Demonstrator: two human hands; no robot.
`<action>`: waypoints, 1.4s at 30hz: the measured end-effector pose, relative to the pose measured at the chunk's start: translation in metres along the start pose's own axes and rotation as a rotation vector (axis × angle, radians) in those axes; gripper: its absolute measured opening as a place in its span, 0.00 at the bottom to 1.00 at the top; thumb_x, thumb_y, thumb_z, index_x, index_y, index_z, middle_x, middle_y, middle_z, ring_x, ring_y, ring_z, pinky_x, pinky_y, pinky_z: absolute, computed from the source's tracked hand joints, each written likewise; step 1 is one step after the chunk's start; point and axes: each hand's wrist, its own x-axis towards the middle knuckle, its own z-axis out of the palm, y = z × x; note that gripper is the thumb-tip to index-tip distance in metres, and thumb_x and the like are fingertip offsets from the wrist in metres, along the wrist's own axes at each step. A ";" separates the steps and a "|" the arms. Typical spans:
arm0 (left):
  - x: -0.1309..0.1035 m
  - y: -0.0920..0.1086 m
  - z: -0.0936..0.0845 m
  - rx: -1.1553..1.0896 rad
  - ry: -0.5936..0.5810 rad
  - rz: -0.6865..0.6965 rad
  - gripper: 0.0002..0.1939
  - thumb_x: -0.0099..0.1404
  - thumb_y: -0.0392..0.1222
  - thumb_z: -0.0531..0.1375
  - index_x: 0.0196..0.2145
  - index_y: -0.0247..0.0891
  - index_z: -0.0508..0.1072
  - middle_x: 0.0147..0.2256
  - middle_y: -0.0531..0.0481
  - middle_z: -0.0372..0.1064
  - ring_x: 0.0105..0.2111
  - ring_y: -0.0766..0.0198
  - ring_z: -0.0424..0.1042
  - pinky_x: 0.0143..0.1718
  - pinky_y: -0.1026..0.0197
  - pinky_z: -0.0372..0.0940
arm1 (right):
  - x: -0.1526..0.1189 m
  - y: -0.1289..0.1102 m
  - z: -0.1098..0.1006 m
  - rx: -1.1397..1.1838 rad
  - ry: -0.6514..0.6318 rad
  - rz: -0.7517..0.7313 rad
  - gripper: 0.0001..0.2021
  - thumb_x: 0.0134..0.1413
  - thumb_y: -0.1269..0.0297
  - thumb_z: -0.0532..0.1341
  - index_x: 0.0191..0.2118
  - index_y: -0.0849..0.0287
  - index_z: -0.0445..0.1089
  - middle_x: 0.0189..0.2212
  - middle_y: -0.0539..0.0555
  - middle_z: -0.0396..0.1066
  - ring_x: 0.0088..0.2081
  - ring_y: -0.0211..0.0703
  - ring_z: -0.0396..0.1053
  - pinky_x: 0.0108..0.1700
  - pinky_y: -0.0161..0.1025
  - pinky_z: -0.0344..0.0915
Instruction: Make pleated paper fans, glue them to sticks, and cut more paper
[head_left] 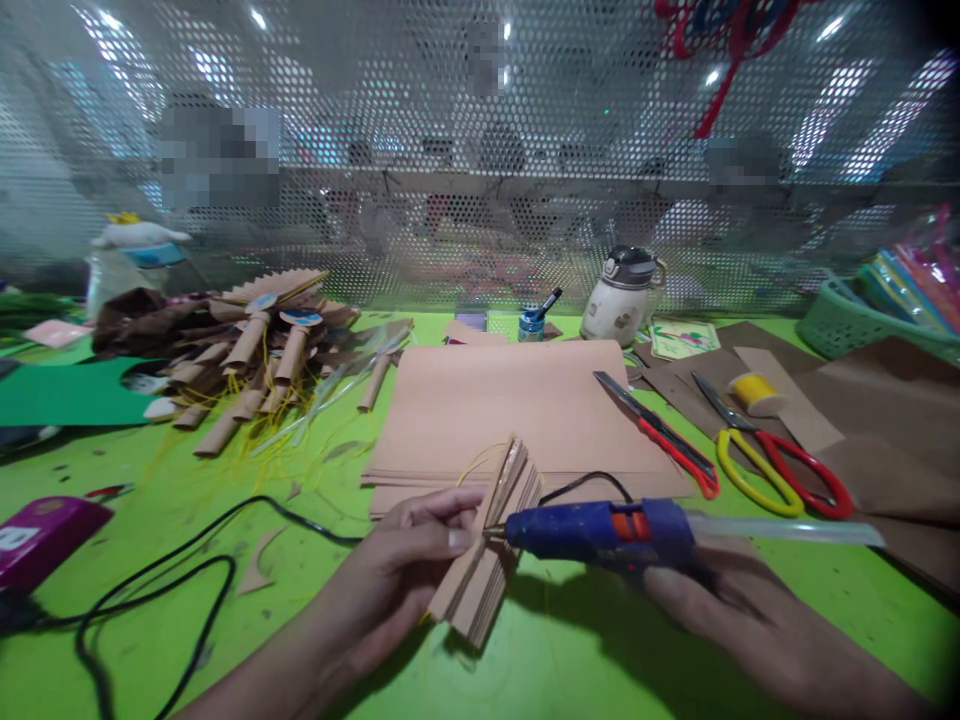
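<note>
Jar point(532, 327): pen point(553, 303) inside
Basket point(836, 325): bright packets point(904, 290)
Glue gun point(600, 535): nozzle point(496, 531) pointing left, right hand point(739, 605) gripping
Pleated paper point(487, 595): slanting up-right, left hand point(412, 555) pinching

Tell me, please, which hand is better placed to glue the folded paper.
Probably the right hand: it holds the glue gun, whose nozzle is at the folded paper, while the left hand grips that paper.

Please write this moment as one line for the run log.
left hand: holding pleated brown paper; right hand: holding blue glue gun; nozzle: at the pleats; brown sheets: on green table
</note>
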 end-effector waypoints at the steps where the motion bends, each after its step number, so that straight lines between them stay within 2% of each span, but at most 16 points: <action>1: 0.000 0.000 0.000 0.004 0.002 0.001 0.18 0.48 0.29 0.67 0.40 0.35 0.78 0.35 0.46 0.78 0.34 0.59 0.77 0.42 0.58 0.69 | 0.000 0.000 0.000 0.001 -0.002 0.002 0.17 0.63 0.56 0.55 0.51 0.50 0.74 0.36 0.53 0.77 0.37 0.48 0.75 0.39 0.41 0.73; 5: 0.000 0.001 0.002 0.018 -0.002 0.012 0.18 0.47 0.29 0.67 0.39 0.35 0.79 0.33 0.46 0.78 0.33 0.60 0.76 0.40 0.60 0.69 | 0.002 -0.001 0.001 -0.003 0.051 0.015 0.16 0.61 0.54 0.55 0.44 0.53 0.77 0.32 0.53 0.77 0.34 0.47 0.73 0.38 0.40 0.73; 8: 0.000 0.002 0.003 0.029 -0.039 0.005 0.20 0.47 0.30 0.67 0.41 0.34 0.79 0.37 0.43 0.78 0.36 0.57 0.76 0.43 0.58 0.68 | 0.002 -0.002 0.002 -0.004 0.151 0.077 0.18 0.61 0.50 0.55 0.37 0.56 0.77 0.26 0.53 0.74 0.28 0.44 0.70 0.32 0.38 0.71; 11: -0.001 0.002 0.003 0.046 -0.070 0.007 0.22 0.48 0.31 0.66 0.44 0.32 0.78 0.39 0.41 0.77 0.38 0.54 0.76 0.45 0.56 0.67 | 0.004 0.000 0.000 -0.020 0.219 0.111 0.20 0.61 0.49 0.54 0.31 0.57 0.75 0.24 0.53 0.72 0.26 0.43 0.67 0.29 0.38 0.68; 17: 0.000 -0.002 -0.001 0.064 -0.002 0.029 0.23 0.48 0.29 0.66 0.45 0.31 0.77 0.41 0.39 0.77 0.37 0.56 0.76 0.43 0.58 0.68 | 0.006 0.012 -0.008 -0.010 0.203 0.027 0.22 0.62 0.48 0.53 0.26 0.59 0.71 0.23 0.54 0.69 0.25 0.41 0.66 0.26 0.36 0.65; 21: 0.001 -0.002 0.000 0.055 -0.057 0.020 0.21 0.49 0.30 0.66 0.44 0.34 0.78 0.41 0.42 0.77 0.39 0.55 0.76 0.45 0.57 0.67 | 0.006 0.009 -0.004 0.033 0.167 0.039 0.23 0.61 0.47 0.53 0.29 0.59 0.73 0.23 0.54 0.70 0.25 0.41 0.66 0.26 0.36 0.67; 26: 0.000 -0.001 0.001 0.044 -0.056 0.008 0.21 0.48 0.32 0.67 0.42 0.35 0.79 0.38 0.43 0.78 0.37 0.56 0.76 0.43 0.59 0.67 | 0.003 0.000 0.002 0.021 0.127 0.085 0.18 0.60 0.48 0.55 0.35 0.57 0.75 0.27 0.53 0.74 0.28 0.43 0.69 0.30 0.37 0.70; 30: 0.001 -0.001 0.001 0.049 -0.019 0.012 0.23 0.45 0.33 0.68 0.42 0.35 0.79 0.37 0.44 0.77 0.35 0.59 0.75 0.40 0.62 0.67 | 0.005 0.003 0.001 -0.021 0.207 0.097 0.20 0.62 0.48 0.53 0.33 0.57 0.74 0.25 0.53 0.73 0.28 0.44 0.69 0.31 0.38 0.69; 35: -0.001 -0.001 0.004 0.059 0.032 0.007 0.21 0.43 0.32 0.69 0.39 0.34 0.80 0.33 0.45 0.77 0.32 0.61 0.75 0.36 0.63 0.67 | 0.011 0.007 -0.004 -0.075 0.243 0.022 0.22 0.63 0.48 0.51 0.30 0.59 0.73 0.24 0.54 0.70 0.26 0.43 0.66 0.27 0.38 0.64; 38: -0.002 -0.001 0.003 0.050 0.062 0.006 0.20 0.44 0.31 0.69 0.39 0.34 0.80 0.33 0.46 0.76 0.32 0.61 0.75 0.36 0.63 0.68 | 0.012 0.006 -0.004 -0.076 0.279 0.048 0.22 0.63 0.48 0.51 0.30 0.59 0.72 0.25 0.54 0.70 0.27 0.43 0.65 0.28 0.38 0.64; 42: -0.002 -0.002 0.001 0.051 0.028 0.002 0.21 0.45 0.32 0.68 0.40 0.35 0.79 0.37 0.45 0.77 0.35 0.59 0.75 0.39 0.61 0.68 | 0.008 0.008 -0.001 -0.057 0.224 0.055 0.22 0.63 0.48 0.51 0.32 0.59 0.73 0.24 0.53 0.70 0.27 0.43 0.65 0.29 0.38 0.65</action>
